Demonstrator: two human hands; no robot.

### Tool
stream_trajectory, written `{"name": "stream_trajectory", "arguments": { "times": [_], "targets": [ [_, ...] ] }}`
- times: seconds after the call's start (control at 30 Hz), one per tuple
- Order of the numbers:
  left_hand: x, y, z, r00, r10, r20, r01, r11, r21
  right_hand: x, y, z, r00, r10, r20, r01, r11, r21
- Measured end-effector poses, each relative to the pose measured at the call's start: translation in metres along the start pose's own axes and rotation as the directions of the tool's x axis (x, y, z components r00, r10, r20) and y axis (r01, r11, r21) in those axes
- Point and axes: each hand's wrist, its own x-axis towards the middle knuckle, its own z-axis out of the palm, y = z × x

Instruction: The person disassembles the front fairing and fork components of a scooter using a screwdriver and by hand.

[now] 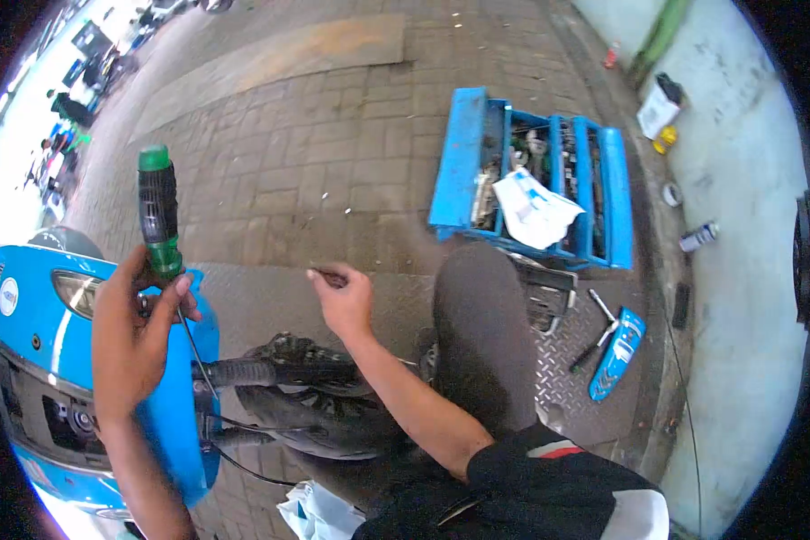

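Note:
My left hand (133,346) is closed around the lower end of a screwdriver (158,211) with a green and black handle. The handle points up, and a thin dark shaft or cable runs down below the fingers. Behind that hand is the blue front body of a scooter (36,292), with its headlight and a dark opening. My right hand (345,304) is held out over the ground with its fingers curled into a pinch. What sits between those fingertips, if anything, is too small to name. Below both hands lies the scooter's black wheel and fork (288,382).
An open blue toolbox (459,171) full of tools stands ahead on the right, with white paper (535,209) on top. A ratchet wrench (598,337) and a blue panel (618,355) lie on a metal plate. A spray can (698,237) is by the wall.

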Motion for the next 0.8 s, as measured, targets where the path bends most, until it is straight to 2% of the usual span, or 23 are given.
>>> {"name": "stream_trajectory", "arguments": {
  "times": [0.03,0.07,0.1,0.13,0.17,0.23,0.27,0.3,0.33,0.37,0.4,0.43,0.47,0.5,0.53,0.57,0.6,0.63,0.67,0.7,0.73,0.8],
  "targets": [
    [-0.001,0.002,0.002,0.998,0.047,0.042,-0.048,0.998,0.027,-0.002,-0.032,-0.018,0.999,-0.026,-0.022,0.026,1.0,0.005],
    [-0.004,0.0,0.003,0.995,0.085,0.044,-0.085,0.996,0.019,-0.001,-0.064,-0.042,0.967,-0.254,0.017,0.254,0.967,-0.03],
    [-0.007,-0.004,0.004,0.979,0.17,0.109,-0.173,0.985,0.021,-0.002,-0.099,-0.068,0.884,-0.464,0.058,0.467,0.882,-0.064],
    [-0.01,0.0,0.004,0.954,0.246,0.173,-0.253,0.967,0.02,-0.008,-0.143,-0.098,0.827,-0.557,0.076,0.557,0.791,-0.253],
    [-0.022,0.007,0.009,0.944,0.288,0.159,-0.303,0.95,0.08,-0.006,-0.16,-0.126,0.826,-0.556,0.092,0.557,0.784,-0.274],
    [-0.044,0.012,0.017,0.94,0.28,0.197,-0.296,0.953,0.059,0.009,-0.166,-0.187,0.715,-0.692,0.1,0.664,0.628,-0.406],
    [-0.057,0.012,0.021,0.94,0.245,0.239,-0.262,0.964,0.045,0.021,-0.151,-0.221,0.727,-0.677,0.113,0.626,0.587,-0.514],
    [-0.075,0.011,0.028,0.941,0.249,0.228,-0.265,0.963,0.045,0.03,-0.133,-0.256,0.811,-0.573,0.114,0.517,0.614,-0.597],
    [-0.097,0.011,0.039,0.964,0.24,0.111,-0.225,0.965,-0.134,0.04,-0.103,-0.29,0.855,-0.515,0.062,0.408,0.593,-0.695],
    [-0.117,0.01,0.046,0.98,0.2,-0.012,-0.193,0.931,-0.311,0.054,-0.068,-0.329,0.928,-0.367,0.06,0.275,0.567,-0.777],
    [-0.13,0.009,0.049,0.982,0.183,-0.04,-0.186,0.933,-0.307,0.061,-0.034,-0.361,0.941,-0.334,0.056,0.198,0.406,-0.892],
    [-0.143,0.006,0.05,0.989,0.131,-0.064,-0.146,0.87,-0.471,0.065,0.0,-0.395,0.977,-0.21,0.048,0.131,0.399,-0.908],
    [-0.159,0.006,0.052,0.993,0.071,-0.095,-0.115,0.776,-0.62,0.069,0.042,-0.429,0.932,-0.336,0.133,0.267,0.39,-0.881],
    [-0.176,0.018,0.062,0.965,-0.045,-0.259,-0.16,0.681,-0.714,0.06,0.056,-0.447,0.984,-0.168,0.053,0.122,0.431,-0.894],
    [-0.186,0.016,0.056,0.937,-0.104,-0.334,-0.172,0.693,-0.7,0.071,0.11,-0.481,0.925,-0.356,0.134,0.264,0.345,-0.901],
    [-0.194,0.013,0.045,0.97,0.041,-0.238,-0.201,0.687,-0.698,0.064,0.099,-0.488,0.986,-0.108,0.127,0.16,0.394,-0.905],
    [-0.207,0.009,0.032,0.975,0.181,-0.129,-0.219,0.686,-0.694,0.058,0.095,-0.484,0.996,-0.042,0.082,0.092,0.362,-0.928],
    [-0.222,0.016,0.02,0.974,0.113,-0.198,-0.218,0.715,-0.664,0.051,0.092,-0.481,0.998,-0.04,0.038,0.054,0.56,-0.827],
    [-0.236,0.031,0.008,0.979,0.103,-0.175,-0.197,0.693,-0.694,0.074,0.125,-0.504,0.99,-0.095,0.1,0.138,0.644,-0.752],
    [-0.25,0.039,-0.001,0.979,0.088,-0.184,-0.193,0.686,-0.701,0.074,0.106,-0.481,0.983,-0.112,0.144,0.18,0.723,-0.667],
    [-0.263,0.048,-0.01,0.978,0.074,-0.193,-0.191,0.68,-0.708,0.054,0.072,-0.465,0.977,-0.131,0.169,0.206,0.796,-0.569],
    [-0.279,0.057,-0.023,0.996,-0.089,-0.013,0.054,0.703,-0.71,-0.002,-0.036,-0.378,0.979,-0.167,0.113,0.202,0.829,-0.522]
  ]
}}
